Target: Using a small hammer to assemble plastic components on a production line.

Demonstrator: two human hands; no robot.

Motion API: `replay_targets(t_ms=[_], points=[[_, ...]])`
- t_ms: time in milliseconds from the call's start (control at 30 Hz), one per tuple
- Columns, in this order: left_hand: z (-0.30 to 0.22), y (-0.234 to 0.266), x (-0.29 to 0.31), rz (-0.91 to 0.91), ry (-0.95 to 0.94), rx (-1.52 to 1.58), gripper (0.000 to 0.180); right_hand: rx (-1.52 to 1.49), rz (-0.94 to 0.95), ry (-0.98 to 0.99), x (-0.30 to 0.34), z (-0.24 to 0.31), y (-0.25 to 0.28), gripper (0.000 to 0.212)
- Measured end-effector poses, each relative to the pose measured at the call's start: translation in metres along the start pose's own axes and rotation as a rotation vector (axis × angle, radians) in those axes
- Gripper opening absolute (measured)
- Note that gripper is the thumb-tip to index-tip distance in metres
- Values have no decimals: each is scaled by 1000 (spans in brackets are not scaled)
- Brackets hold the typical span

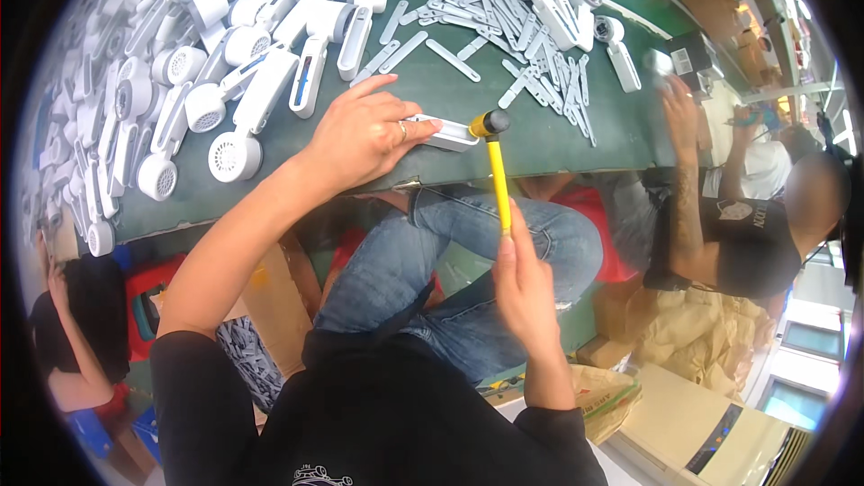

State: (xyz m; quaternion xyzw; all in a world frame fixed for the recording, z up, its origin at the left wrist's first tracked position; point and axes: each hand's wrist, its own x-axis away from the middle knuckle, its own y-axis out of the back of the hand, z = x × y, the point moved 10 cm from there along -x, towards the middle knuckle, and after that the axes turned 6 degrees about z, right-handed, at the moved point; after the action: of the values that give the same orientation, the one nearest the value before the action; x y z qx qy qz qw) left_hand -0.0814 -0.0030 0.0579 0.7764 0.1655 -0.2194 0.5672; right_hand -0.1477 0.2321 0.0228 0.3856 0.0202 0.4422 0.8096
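My right hand (525,292) is wrapped round the yellow handle of a small mallet (499,175). The mallet's black and yellow head is at the end of a white, elongated plastic housing (453,136), and I cannot tell whether the two touch. My left hand (364,133) presses that housing down on the green table near its front edge, fingers over its left part. The housing has a long recess facing up. Beyond it lies a heap of slim grey plastic strips (490,13).
White handheld-fan-like parts with round grilled heads (236,157) are piled over the green table's (396,175) left side. A cardboard box of grey strips (274,301) stands below on my left. At right sits another person (738,243); cartons (711,423) are at lower right.
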Motion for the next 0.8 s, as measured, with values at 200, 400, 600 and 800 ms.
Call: replay_targets(t_ms=[200, 400, 600, 800], points=[[0, 1, 3, -1, 16, -12, 21, 52, 4, -9, 0, 7, 1, 54], [3, 0, 0, 45, 37, 8, 23, -79, -46, 65, 15, 21, 13, 53], [4, 1, 0, -18, 25, 40, 22, 54, -66, 112, -1, 5, 1, 53], [-14, -9, -41, 297, -229, 16, 35, -265, -65, 71, 10, 11, 30, 52]])
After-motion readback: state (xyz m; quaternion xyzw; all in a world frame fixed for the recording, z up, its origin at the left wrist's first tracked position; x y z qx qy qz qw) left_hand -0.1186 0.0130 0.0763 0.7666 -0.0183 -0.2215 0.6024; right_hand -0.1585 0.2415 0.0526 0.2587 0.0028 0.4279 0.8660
